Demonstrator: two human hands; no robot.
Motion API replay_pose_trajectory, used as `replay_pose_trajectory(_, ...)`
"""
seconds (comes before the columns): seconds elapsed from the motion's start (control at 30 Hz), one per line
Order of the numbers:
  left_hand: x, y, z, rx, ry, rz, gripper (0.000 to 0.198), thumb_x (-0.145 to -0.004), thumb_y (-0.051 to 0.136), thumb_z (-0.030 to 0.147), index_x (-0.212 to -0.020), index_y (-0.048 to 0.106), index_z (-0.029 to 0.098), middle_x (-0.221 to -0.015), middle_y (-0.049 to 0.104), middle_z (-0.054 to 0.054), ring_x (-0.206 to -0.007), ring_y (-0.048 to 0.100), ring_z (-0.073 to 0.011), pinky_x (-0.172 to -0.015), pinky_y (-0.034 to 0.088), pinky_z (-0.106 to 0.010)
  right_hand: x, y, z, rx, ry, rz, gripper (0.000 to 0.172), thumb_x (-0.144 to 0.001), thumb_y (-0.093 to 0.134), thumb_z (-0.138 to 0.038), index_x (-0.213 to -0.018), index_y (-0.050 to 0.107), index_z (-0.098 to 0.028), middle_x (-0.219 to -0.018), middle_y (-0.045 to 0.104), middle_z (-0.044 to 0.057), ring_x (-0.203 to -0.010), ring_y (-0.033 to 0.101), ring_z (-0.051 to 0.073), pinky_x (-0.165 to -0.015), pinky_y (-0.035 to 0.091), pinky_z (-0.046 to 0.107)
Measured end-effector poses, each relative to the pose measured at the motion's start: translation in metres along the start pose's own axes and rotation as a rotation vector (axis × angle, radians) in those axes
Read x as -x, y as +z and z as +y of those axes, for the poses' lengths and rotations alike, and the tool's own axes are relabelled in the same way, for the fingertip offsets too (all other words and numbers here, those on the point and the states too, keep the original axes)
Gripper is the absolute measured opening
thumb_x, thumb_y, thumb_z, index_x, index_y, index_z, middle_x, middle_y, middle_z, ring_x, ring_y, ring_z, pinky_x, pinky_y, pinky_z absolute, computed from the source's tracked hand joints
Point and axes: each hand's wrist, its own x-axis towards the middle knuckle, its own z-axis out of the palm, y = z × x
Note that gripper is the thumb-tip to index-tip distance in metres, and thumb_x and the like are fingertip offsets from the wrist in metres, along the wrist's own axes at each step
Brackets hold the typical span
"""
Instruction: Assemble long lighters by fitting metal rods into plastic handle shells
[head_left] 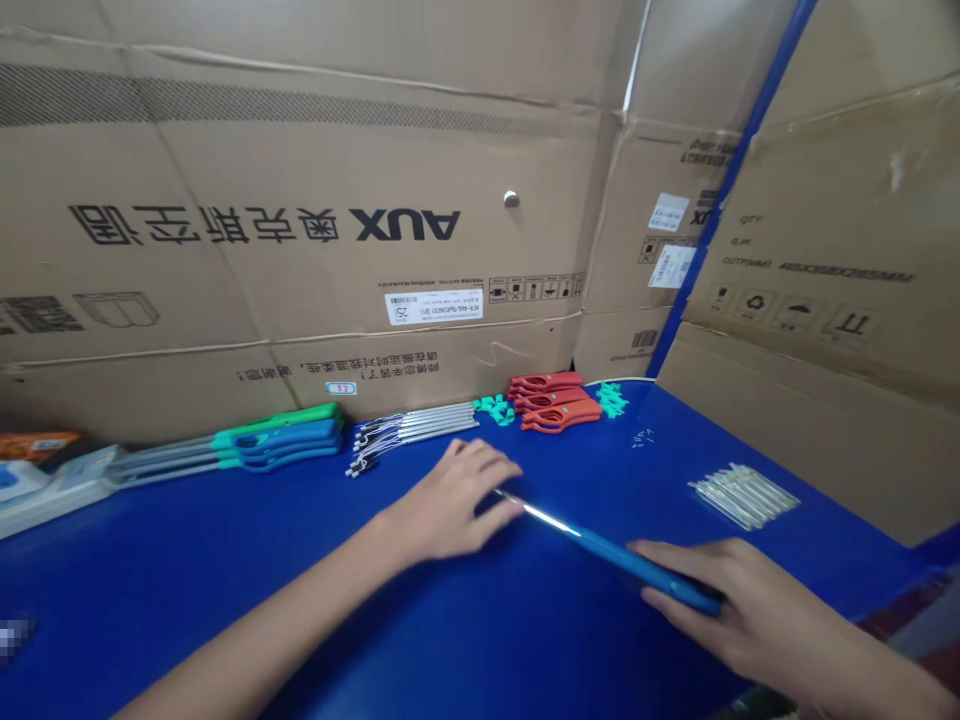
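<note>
A long-necked lighter (615,552) with a blue handle and a shiny metal tube slants across the middle of the head view. My right hand (739,600) is closed around its handle at the lower right. At the tube's far tip, my left hand (461,500) has its thumb and fingers closed about the metal end. Just beyond the left hand lie several metal tubes with wires (435,424). Small teal plastic parts (495,408) and red and orange lighter handles (559,412) lie to their right.
Several lighters with blue and green handles (289,445) lie at the left beside a white device (67,490). Teal pieces (611,398), tiny metal bits (642,438) and clear tubes (746,495) are at the right. Cardboard walls (300,130) border the blue table (420,640).
</note>
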Motion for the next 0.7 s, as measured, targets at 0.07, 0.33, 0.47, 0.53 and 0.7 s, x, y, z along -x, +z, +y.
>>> replay_pose_trajectory(0.07, 0.027, -0.004, 0.015, -0.002, 0.067, -0.034, 0.034, -0.095, 0.05, 0.042, -0.12, 0.054, 0.02, -0.109, 0.063, -0.007, -0.103, 0.053, -0.0231, -0.094, 0.034, -0.042, -0.027, 0.007, -0.017, -0.029, -0.06, -0.097, 0.019, -0.091, 0.053, -0.033, -0.103, 0.066, -0.026, -0.077, 0.069, 0.0, -0.06, 0.062, 0.014, -0.058, 0.043, 0.024)
replay_pose_trajectory(0.33, 0.107, -0.014, -0.002, -0.174, -0.206, -0.041, 0.022, -0.099, 0.041, 0.024, -0.092, 0.06, 0.016, -0.08, 0.062, -0.005, -0.074, 0.054, -0.0203, -0.075, 0.036, -0.037, -0.132, 0.038, -0.082, -0.135, -0.286, -0.299, 0.024, -0.076, 0.07, -0.041, -0.091, 0.065, -0.023, -0.09, 0.063, 0.001, -0.078, 0.058, 0.017, -0.067, 0.038, 0.026)
replay_pose_trajectory(0.47, 0.119, -0.023, -0.009, -0.226, -0.309, -0.191, 0.025, -0.099, 0.039, 0.023, -0.083, 0.057, 0.017, -0.083, 0.063, -0.006, -0.08, 0.056, -0.0235, -0.079, 0.039, -0.041, -0.149, 0.055, -0.104, -0.153, -0.384, -0.255, 0.03, -0.072, 0.073, -0.041, -0.092, 0.064, -0.021, -0.089, 0.06, 0.0, -0.076, 0.055, 0.015, -0.066, 0.037, 0.026)
replay_pose_trajectory(0.53, 0.119, -0.024, -0.008, -0.172, -0.327, -0.215, 0.02, -0.099, 0.039, 0.025, -0.097, 0.056, 0.017, -0.09, 0.063, -0.007, -0.084, 0.057, -0.0241, -0.08, 0.041, -0.041, -0.147, 0.065, -0.107, -0.161, -0.442, -0.233, 0.024, -0.075, 0.071, -0.04, -0.088, 0.065, -0.02, -0.091, 0.059, 0.002, -0.075, 0.054, 0.014, -0.066, 0.037, 0.026)
replay_pose_trajectory(0.7, 0.12, -0.022, -0.005, -0.029, -0.371, -0.178, 0.011, -0.096, 0.042, 0.022, -0.099, 0.053, 0.019, -0.095, 0.06, -0.005, -0.092, 0.053, -0.0232, -0.088, 0.037, -0.043, -0.131, 0.082, -0.108, -0.227, -0.513, -0.127, 0.012, -0.087, 0.056, -0.024, -0.082, 0.065, -0.017, -0.099, 0.058, 0.005, -0.086, 0.055, 0.015, -0.071, 0.037, 0.027)
